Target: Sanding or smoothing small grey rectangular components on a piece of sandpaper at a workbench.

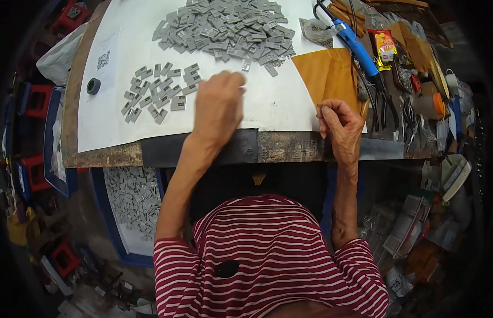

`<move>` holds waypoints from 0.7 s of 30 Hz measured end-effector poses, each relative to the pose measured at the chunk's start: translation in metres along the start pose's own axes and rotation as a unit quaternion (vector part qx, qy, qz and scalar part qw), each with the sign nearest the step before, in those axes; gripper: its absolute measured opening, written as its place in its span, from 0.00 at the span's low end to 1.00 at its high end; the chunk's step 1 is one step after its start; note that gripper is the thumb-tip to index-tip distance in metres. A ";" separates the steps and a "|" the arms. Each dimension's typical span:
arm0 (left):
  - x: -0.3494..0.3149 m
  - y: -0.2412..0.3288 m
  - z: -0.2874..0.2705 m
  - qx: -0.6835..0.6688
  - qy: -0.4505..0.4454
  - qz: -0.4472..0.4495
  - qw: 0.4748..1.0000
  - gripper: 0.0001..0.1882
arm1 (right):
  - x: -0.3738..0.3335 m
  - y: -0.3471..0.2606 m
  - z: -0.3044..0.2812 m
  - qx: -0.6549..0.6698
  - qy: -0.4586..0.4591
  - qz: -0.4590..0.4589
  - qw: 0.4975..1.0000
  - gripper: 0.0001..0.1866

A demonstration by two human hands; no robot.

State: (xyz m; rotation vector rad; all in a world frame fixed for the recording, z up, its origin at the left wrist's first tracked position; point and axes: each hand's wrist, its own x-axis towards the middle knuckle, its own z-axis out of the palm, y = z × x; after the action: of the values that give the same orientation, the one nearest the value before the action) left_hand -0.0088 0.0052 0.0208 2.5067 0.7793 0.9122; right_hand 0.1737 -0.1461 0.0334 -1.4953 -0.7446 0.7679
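The left hand [220,106] is seen blurred near the frame's centre, fingers curled down; whether anything is gripped cannot be told. The right hand [342,126], right of centre, is drawn to a pinch; anything held cannot be made out. Grey pieces [225,32] are heaped at top centre and spread at upper left on white paper [108,124].

Worn wooden table [289,147], white sheet [278,114] beneath heaped grey pieces [225,32], brown paper [328,74], blue tool [358,49]

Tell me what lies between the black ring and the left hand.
Scattered grey pieces on white paper lie between the black ring and the left hand, in the head view.
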 end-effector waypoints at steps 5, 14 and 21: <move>0.039 0.002 0.035 0.001 -0.070 0.070 0.995 0.11 | -0.003 0.001 -0.011 -0.025 0.014 0.012 1.000 0.06; 0.049 -0.005 0.060 0.066 -0.115 0.122 0.984 0.06 | 0.003 0.009 -0.050 -0.031 0.092 -0.008 0.995 0.06; 0.049 -0.012 0.061 0.016 -0.102 0.128 0.986 0.06 | 0.012 0.034 -0.076 -0.174 0.083 -0.004 0.981 0.06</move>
State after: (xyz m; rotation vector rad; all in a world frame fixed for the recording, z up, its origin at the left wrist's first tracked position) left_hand 0.0593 0.0356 -0.0068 2.7179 0.4180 0.7085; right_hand 0.2432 -0.1809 0.0027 -1.8455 -0.7844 0.5144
